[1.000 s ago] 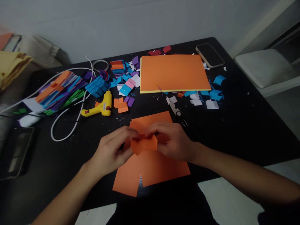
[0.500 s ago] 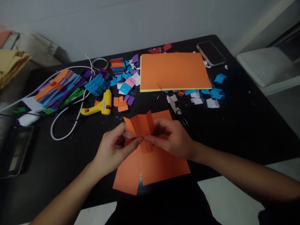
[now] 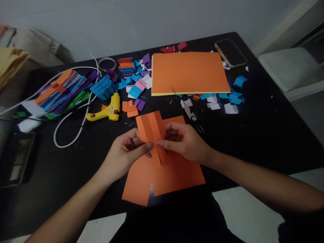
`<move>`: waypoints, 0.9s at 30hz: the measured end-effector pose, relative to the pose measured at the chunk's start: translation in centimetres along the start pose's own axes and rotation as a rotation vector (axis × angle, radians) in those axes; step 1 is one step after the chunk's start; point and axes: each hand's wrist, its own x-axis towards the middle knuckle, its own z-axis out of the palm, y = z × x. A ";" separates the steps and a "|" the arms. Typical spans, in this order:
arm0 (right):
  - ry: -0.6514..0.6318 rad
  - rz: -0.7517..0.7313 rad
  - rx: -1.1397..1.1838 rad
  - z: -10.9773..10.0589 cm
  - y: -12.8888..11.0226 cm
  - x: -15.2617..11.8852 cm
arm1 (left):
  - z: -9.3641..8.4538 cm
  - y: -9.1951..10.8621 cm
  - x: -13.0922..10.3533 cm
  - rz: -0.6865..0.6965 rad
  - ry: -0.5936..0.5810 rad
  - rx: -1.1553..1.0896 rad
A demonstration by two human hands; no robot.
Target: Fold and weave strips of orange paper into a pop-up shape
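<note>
Between my two hands is a folded orange paper piece (image 3: 151, 128) with lengthwise creases and a slit in its lower part. My left hand (image 3: 126, 152) pinches its left side, thumb on the front and fingers behind. On the right side my right hand (image 3: 188, 141) grips it the same way, the two thumb tips close together near the middle. Beneath lie flat orange paper sheets (image 3: 177, 179), with a narrow wedge of dark table showing between them at the front edge.
Beyond my hands lies a stack of orange and yellow sheets (image 3: 189, 72). A yellow glue gun (image 3: 105, 109), a white cable (image 3: 73, 143) and bundles of folded paper strips (image 3: 63, 91) are on the left. A utility knife (image 3: 189, 111), paper scraps (image 3: 236, 98) and a phone (image 3: 230, 53) are on the right.
The folded orange piece has tipped so its upper panels face me more flatly and its slit shows longer. Both hands keep hold of it, nearly in place. The view has shifted slightly.
</note>
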 end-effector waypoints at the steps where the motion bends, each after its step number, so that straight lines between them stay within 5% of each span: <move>1: -0.001 -0.002 0.000 0.0 0.1 0.0 | 0.0 0.0 0.0 -0.001 0.005 -0.003; 13: 0.016 0.014 0.001 0.1 0.2 0.0 | 0.2 0.0 -0.1 -0.048 0.031 -0.065; 22: -0.017 0.104 0.045 -0.3 -0.1 0.2 | -0.7 0.5 -0.2 -0.041 -0.135 0.018; 27: -0.012 0.126 0.044 -0.2 -0.2 0.1 | -0.6 0.1 -0.1 -0.067 -0.121 -0.030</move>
